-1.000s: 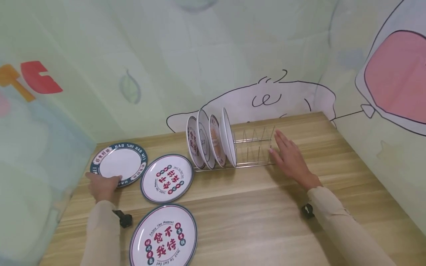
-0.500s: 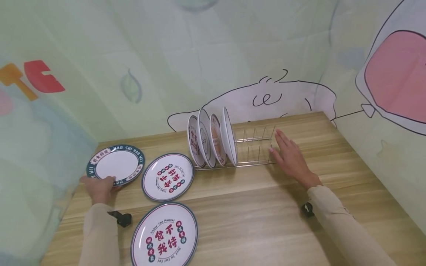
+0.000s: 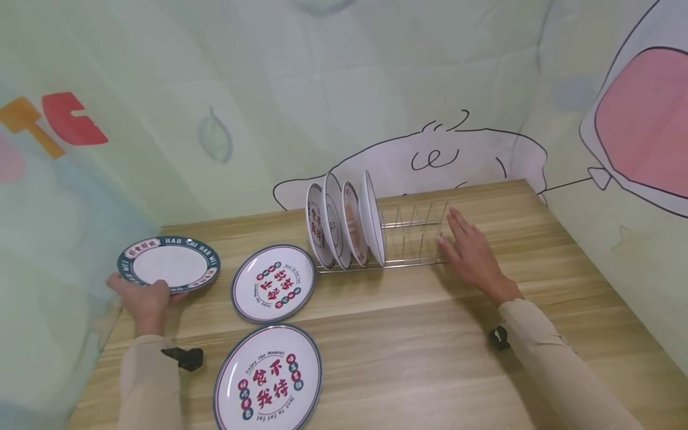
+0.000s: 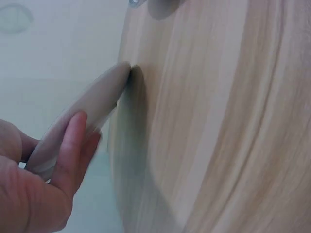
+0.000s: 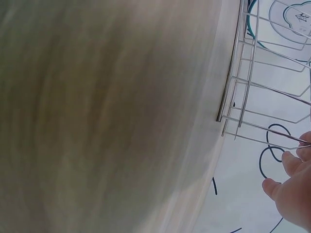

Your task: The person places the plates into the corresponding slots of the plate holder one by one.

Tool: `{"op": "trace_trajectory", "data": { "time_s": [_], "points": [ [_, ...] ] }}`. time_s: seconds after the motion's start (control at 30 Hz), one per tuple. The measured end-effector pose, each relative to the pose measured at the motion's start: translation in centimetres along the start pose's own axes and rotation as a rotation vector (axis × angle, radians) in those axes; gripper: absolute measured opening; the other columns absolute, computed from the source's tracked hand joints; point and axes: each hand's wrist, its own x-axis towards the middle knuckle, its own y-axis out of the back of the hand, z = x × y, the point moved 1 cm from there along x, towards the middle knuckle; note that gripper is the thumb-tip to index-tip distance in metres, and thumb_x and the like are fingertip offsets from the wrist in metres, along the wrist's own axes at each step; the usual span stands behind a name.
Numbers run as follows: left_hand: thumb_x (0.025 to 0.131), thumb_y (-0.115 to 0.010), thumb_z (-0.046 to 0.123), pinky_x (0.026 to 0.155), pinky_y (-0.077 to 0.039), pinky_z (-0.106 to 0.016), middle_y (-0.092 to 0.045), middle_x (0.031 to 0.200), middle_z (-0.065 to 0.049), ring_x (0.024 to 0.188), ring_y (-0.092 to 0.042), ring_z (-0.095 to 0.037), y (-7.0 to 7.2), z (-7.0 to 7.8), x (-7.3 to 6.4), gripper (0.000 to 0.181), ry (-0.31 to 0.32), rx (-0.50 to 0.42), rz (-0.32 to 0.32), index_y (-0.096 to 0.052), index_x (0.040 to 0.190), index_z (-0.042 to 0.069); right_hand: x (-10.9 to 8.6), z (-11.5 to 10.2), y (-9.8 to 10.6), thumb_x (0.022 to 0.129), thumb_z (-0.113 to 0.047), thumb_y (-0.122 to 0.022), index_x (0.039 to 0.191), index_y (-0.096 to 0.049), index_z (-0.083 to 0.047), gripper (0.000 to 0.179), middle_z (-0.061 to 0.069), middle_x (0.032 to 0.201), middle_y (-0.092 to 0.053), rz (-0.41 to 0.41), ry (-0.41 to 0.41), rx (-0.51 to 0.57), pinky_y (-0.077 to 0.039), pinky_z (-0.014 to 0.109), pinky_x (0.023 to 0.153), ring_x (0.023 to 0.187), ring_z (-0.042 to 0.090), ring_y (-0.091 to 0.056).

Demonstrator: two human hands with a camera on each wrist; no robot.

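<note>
The left hand pinches the teal-rimmed plate by its near edge, thumb above, fingers beneath, holding it tilted at the table's left. Right of it, two printed plates lie flat. Four plates stand in the rack's left part. At its right end, the right hand has fingers outstretched; whether they touch wire I cannot tell.

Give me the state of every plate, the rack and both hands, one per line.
Rack: upright, partly filled
Racked plates: four, standing on edge
Plate left of rack: flat, face up
Nearest plate: flat, face up
Dark-rimmed plate: tilted, face up
Left hand: gripping that plate's rim
Right hand: fingers extended, at rack's right end
</note>
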Motion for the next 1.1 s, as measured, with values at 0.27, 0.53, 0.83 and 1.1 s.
{"op": "trace_trajectory", "data": {
  "time_s": [0.27, 0.53, 0.83, 1.1],
  "points": [
    [0.086, -0.043, -0.007, 0.125, -0.018, -0.041, -0.001, 0.168, -0.017, 0.154, -0.013, -0.034, 0.4, 1.6, -1.5, 0.096, -0.113, 0.201, -0.030, 0.011, 0.159, 0.024, -0.2, 0.0, 0.0, 0.105, -0.029, -0.045, 0.152, -0.027, 0.010, 0.063, 0.025, 0.163, -0.021, 0.010, 0.006, 0.008, -0.020, 0.063, 0.120, 0.149, 0.044, -0.025],
    [0.087, -0.046, 0.002, 0.125, -0.019, -0.046, -0.012, 0.166, -0.021, 0.150, -0.021, -0.040, 1.3, 4.7, -3.8, 0.090, -0.241, 0.312, -0.039, 0.005, 0.160, 0.017, -0.1, 0.1, 0.0, 0.105, -0.029, -0.046, 0.152, -0.027, 0.010, 0.064, 0.025, 0.163, -0.021, 0.014, 0.008, 0.011, -0.020, 0.063, 0.120, 0.149, 0.044, -0.025],
    [0.093, -0.050, 0.009, 0.126, -0.017, -0.039, -0.011, 0.169, -0.007, 0.154, -0.018, -0.027, 1.3, 8.0, -7.0, 0.085, -0.314, 0.338, -0.085, -0.002, 0.162, 0.023, 0.1, -0.1, 0.1, 0.105, -0.030, -0.045, 0.152, -0.026, 0.009, 0.064, 0.024, 0.164, -0.021, 0.010, 0.003, 0.018, -0.019, 0.063, 0.121, 0.150, 0.043, -0.024],
    [0.093, -0.050, 0.005, 0.124, -0.024, -0.044, -0.012, 0.169, -0.006, 0.154, -0.019, -0.029, 0.9, 9.1, -9.2, 0.086, -0.336, 0.342, -0.135, -0.002, 0.161, 0.028, 0.0, 0.1, 0.0, 0.106, -0.030, -0.045, 0.154, -0.024, 0.008, 0.065, 0.024, 0.164, -0.019, -0.005, -0.001, 0.012, -0.019, 0.062, 0.121, 0.151, 0.042, -0.022]
  ]
}}
